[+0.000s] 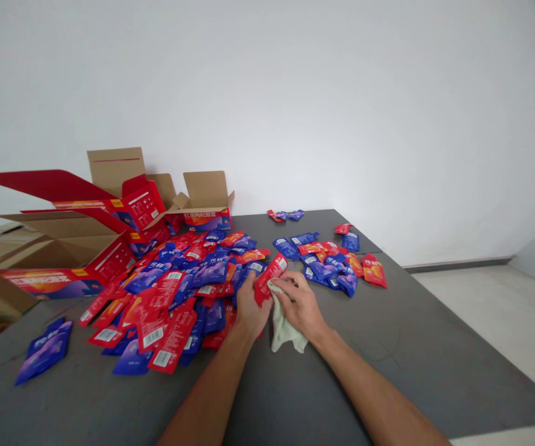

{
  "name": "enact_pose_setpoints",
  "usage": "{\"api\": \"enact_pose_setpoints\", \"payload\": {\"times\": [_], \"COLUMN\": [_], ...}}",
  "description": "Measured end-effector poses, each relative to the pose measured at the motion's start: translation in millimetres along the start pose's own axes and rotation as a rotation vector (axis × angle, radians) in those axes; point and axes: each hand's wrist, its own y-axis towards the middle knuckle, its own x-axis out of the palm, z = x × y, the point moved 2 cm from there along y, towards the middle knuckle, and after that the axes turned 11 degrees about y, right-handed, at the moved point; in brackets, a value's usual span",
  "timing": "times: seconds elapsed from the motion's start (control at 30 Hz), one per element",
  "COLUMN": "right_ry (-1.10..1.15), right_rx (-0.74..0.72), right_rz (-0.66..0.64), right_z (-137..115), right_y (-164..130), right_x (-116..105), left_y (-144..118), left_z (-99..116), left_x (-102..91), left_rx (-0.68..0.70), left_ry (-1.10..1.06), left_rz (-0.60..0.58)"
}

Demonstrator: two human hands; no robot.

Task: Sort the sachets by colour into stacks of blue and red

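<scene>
Left hand (250,306) closed around the lower part of a flat red foil sachet (270,277), held just above the dark grey counter (295,384) at the near edge of the big heap. Right hand (301,305) closed on a pale green soft cloth (285,331), with the cloth pressed against the sachet and its loose end hanging down to the counter. Both grips full, nothing else in them.

To wipe well, probably best to keep the sachet flat and firm in the left grip, to draw the cloth along its whole face, and to turn it for the other side. A soft hold seems wise, since the foil looks thin and could crease.

Large heap of red and blue sachets (174,297) just left of the hands, touching the left hand's side. Smaller group of red and blue sachets (332,263) beyond the right hand, near but apart. Open cardboard boxes with red printed flaps (109,223) at the far left, well apart. Bare counter surface on the near side and to the right, with good room for moving. Right counter edge (457,322) well apart from the hands, floor below it.
</scene>
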Motion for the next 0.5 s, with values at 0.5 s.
{"api": "enact_pose_setpoints", "payload": {"times": [0.5], "right_ry": [-0.122], "right_rx": [0.098], "right_rz": [0.086], "right_z": [2.1], "right_y": [8.2], "right_x": [-21.0], "left_y": [-7.2], "left_z": [-17.3], "left_x": [17.4], "left_rx": [-0.131], "left_ry": [0.057], "left_rz": [-0.306]}}
